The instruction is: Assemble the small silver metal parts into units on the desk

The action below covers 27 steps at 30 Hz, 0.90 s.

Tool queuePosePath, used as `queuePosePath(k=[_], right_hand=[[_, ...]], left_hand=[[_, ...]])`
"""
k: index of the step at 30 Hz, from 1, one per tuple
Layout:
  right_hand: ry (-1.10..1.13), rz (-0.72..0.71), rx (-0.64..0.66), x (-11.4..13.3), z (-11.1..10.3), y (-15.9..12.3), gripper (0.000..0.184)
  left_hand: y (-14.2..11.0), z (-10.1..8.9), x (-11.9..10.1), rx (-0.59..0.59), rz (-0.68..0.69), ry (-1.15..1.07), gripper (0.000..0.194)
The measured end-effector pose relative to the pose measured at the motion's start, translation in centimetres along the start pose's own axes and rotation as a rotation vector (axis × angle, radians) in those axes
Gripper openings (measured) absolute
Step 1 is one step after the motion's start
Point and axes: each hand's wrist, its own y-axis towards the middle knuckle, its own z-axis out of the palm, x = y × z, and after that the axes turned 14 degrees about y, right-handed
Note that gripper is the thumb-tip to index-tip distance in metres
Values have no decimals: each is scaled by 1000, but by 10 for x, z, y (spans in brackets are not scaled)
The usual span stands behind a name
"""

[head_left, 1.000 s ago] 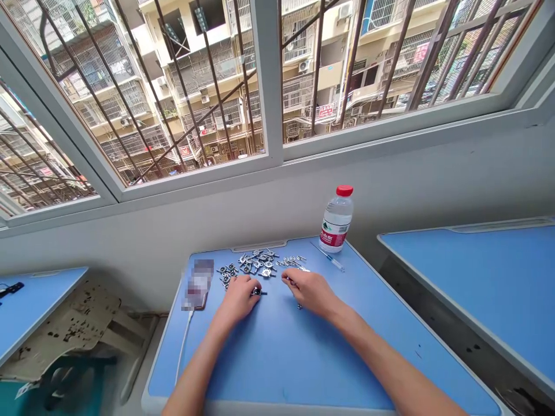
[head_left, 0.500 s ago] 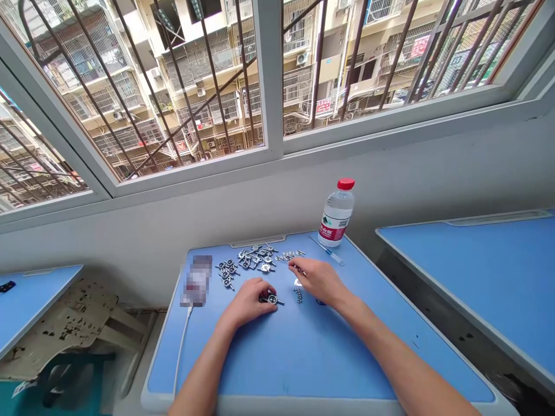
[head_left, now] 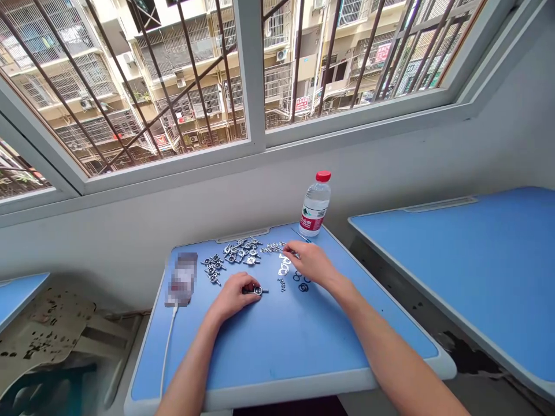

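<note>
My left hand (head_left: 234, 296) rests on the blue desk, its thumb and fingers closed on a small metal fitting (head_left: 259, 291) with a round ring-shaped body and a thin stem pointing right. Farther off and to the right, my right hand (head_left: 311, 263) is pinched at the near edge of a row of small silver parts (head_left: 272, 247). What its fingertips hold, if anything, is too small to make out. Beside that hand lie pale flat oval plates (head_left: 283, 269), black rings (head_left: 303, 287) and a little cluster of screws (head_left: 281, 284).
Loose metal fittings lie in a larger heap (head_left: 241, 251) and a smaller group (head_left: 213, 269). A blurred phone (head_left: 182, 280) with a white cable lies left. A water bottle (head_left: 315, 205) and a thin screwdriver (head_left: 301, 235) are at the back right. Another desk (head_left: 459, 254) stands right.
The view has shifted, so the desk sits farther left. My right hand has moved slightly away over the desk, uncovering plates and black rings. My left hand keeps its fitting in place.
</note>
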Motion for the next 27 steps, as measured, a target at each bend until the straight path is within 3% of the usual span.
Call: queuePosePath(k=[8, 27], right_hand=[[-44, 85, 118, -6, -8, 0, 17], [-102, 182, 84, -11, -19, 2, 20]], left_hand=[[-2, 0, 3, -7, -6, -19, 13], [-2, -1, 3, 23, -9, -4, 14]])
